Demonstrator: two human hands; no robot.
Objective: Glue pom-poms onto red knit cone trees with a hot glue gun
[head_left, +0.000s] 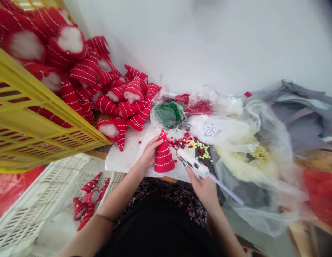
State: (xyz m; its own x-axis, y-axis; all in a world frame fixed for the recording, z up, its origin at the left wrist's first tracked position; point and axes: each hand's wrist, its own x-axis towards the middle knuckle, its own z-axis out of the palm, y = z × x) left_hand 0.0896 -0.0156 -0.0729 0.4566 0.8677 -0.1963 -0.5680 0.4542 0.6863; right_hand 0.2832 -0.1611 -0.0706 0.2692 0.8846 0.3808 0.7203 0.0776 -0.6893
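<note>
A red cone-shaped hat (164, 157) with white stitched stripes stands upright over the table, its tip at the top. My left hand (150, 151) is closed on its left side near the top. My right hand (204, 185) grips a white glue gun (191, 162), its nozzle pointing toward the hat's right side, a small gap apart. A clear glue stick (226, 189) sticks out of the gun's back end. Small red, green and yellow pompoms (195, 144) lie scattered just beyond the gun.
Stuffed red cones (84, 71) fill a yellow crate (45, 117) at left and spill onto the table. Below, a white basket (58, 178) holds several decorated cones. Behind are bags of green (169, 113), red (200, 106) and white (210, 129) pieces. Plastic bags lie at right.
</note>
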